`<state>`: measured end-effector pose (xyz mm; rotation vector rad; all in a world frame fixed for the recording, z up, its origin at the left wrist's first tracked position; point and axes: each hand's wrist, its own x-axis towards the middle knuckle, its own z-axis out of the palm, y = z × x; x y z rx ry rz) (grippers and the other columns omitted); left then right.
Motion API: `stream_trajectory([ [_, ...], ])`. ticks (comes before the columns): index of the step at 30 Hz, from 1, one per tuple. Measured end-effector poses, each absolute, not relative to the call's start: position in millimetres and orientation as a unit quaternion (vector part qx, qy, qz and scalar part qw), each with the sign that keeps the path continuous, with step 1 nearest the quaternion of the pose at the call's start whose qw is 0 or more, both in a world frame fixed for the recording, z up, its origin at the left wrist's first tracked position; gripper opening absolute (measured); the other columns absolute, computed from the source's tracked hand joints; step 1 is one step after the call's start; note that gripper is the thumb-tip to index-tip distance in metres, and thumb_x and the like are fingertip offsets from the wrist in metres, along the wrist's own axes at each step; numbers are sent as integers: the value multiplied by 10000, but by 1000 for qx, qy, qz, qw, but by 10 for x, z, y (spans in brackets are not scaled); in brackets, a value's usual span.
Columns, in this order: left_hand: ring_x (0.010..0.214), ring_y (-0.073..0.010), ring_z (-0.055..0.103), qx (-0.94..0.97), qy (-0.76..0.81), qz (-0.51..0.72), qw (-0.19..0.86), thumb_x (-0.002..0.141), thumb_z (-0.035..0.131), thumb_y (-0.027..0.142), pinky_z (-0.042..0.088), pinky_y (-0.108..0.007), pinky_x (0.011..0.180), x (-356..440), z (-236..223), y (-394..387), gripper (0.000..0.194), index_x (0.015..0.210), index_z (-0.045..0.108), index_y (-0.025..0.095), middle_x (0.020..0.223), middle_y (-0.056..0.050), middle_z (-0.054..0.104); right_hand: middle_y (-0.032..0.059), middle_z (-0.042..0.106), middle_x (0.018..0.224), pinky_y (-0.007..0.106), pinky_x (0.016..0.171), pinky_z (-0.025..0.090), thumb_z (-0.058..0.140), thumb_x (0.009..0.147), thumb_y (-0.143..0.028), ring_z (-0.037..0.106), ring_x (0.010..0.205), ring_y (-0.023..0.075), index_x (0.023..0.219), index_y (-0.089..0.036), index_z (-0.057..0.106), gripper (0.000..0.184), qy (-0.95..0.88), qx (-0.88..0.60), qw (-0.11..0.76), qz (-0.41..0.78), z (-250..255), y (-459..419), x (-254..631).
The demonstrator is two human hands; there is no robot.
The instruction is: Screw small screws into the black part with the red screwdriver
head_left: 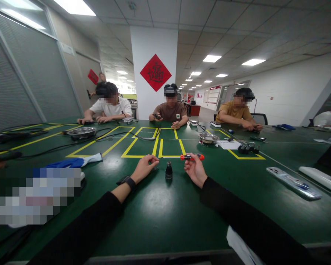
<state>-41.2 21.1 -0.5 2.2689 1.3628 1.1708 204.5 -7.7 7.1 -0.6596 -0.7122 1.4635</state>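
My right hand (195,170) is closed round the handle of a red and black screwdriver (193,157), held level just above the table. Its thin shaft points left. My left hand (145,167) rests at the table with its fingers curled together; whatever they may pinch is too small to make out. Between my two hands a black tapered part (168,171), wider at its base and narrow at its tip, stands upright on the green table (160,228). Neither hand touches that part.
Metal bowls stand to the left (84,131) and right (209,137). A phone (294,183) lies at the right. Black clamp-like parts (248,148) sit beside white paper (228,144). A blue and white cloth (77,161) lies left. Several people sit around the table.
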Motion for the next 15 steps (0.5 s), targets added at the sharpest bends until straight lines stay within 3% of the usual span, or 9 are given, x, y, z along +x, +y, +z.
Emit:
stream_trajectory([
  [4,787,-179,563,776,463,411,116,758,585,400,442,-294,736,-407,-9,207,316,983,622,181,833,-32,610,-32,573,553,204,459,390,611,734,-385,476,453,84,877,-200,590,234,-327,-283,631,644,70,-89,2023],
  [15,738,-176,578,774,464,417,111,805,516,344,442,-284,690,-414,-65,261,220,829,640,165,785,-38,646,-20,583,619,191,503,404,604,754,-360,492,502,74,970,-184,570,280,-370,-267,609,649,101,-152,1964],
])
